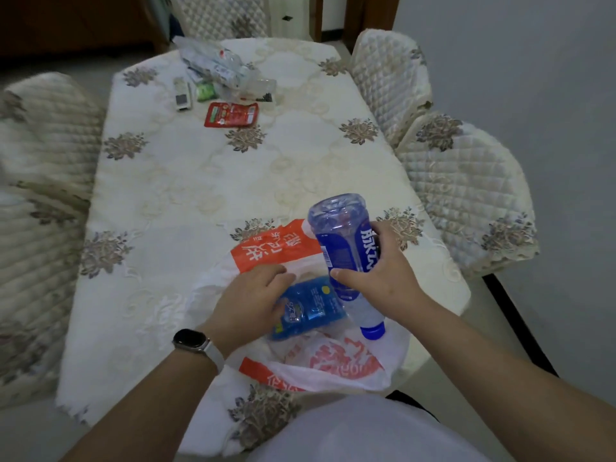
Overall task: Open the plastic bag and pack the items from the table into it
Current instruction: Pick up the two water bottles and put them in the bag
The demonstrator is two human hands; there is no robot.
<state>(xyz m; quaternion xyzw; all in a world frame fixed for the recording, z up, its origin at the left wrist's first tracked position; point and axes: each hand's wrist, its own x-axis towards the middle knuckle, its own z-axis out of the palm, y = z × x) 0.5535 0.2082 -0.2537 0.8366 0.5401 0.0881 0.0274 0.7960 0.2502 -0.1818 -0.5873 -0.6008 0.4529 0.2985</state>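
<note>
Bottle (pixel 340 241) gripped in right hand (pixel 378 278).

The bag (pixel 300 368) is white with orange panels and white lettering. Bottle (pixel 346 248) is see-through blue with a darker blue label and cap. Blue packet (pixel 306 305), red packet (pixel 231 114), and the cream worktop (pixel 200 181) has grey-brown flowers.

A plastic bag (pixel 320 365) lies at the near edge of the table (pixel 186 181); a packet (pixel 310 305) sits in it, a bottle (pixel 346 248) just right, a sachet (pixel 231 114) far behind
</note>
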